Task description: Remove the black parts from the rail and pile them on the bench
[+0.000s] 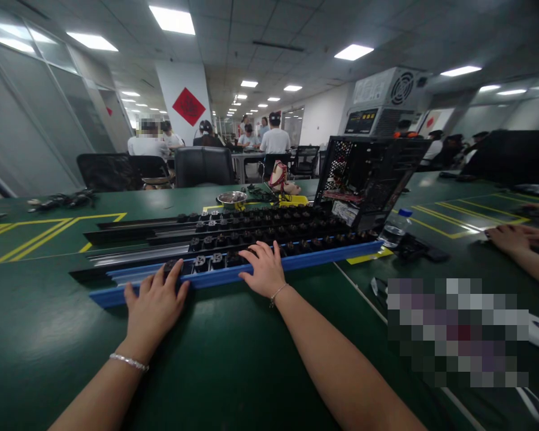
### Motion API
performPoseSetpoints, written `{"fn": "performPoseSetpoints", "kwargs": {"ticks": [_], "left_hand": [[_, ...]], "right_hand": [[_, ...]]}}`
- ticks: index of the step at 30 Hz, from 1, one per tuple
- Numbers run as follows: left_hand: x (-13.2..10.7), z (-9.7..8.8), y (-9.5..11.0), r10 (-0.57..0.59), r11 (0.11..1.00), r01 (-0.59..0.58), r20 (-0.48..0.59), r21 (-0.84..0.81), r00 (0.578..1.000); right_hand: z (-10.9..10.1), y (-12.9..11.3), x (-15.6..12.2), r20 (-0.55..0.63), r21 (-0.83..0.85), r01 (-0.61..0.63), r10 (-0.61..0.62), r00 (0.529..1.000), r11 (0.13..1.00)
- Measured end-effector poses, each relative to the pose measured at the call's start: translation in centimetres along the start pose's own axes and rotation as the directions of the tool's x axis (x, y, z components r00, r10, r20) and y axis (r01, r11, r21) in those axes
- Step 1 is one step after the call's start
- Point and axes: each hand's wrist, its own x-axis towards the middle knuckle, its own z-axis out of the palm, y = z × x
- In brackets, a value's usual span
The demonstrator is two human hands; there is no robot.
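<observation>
2 hands on the nearest rail (pixel 323 256) on the table (pixel 233 359)
Flat and open, left hand (pixel 155 305) and right hand (pixel 265 270) clamp nothing; rail seems long, stiff, its parts (pixel 200 262) loose: likely best gripped by both edges, level

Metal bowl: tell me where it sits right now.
In the head view, the metal bowl sits on the green table just behind the rows of black rails, centre, left of the open computer case.
</observation>
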Motion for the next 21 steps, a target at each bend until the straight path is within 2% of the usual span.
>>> {"fn": "performPoseSetpoints", "kwargs": {"ticks": [21], "left_hand": [[0.18, 0.12, -0.47, -0.08, 0.995, 0.082, 0.033, -0.051, 0.996]], "right_hand": [[-0.37, -0.05, 0.03, 0.035, -0.005, -0.002, 0.002, 0.999, 1.0]]}}
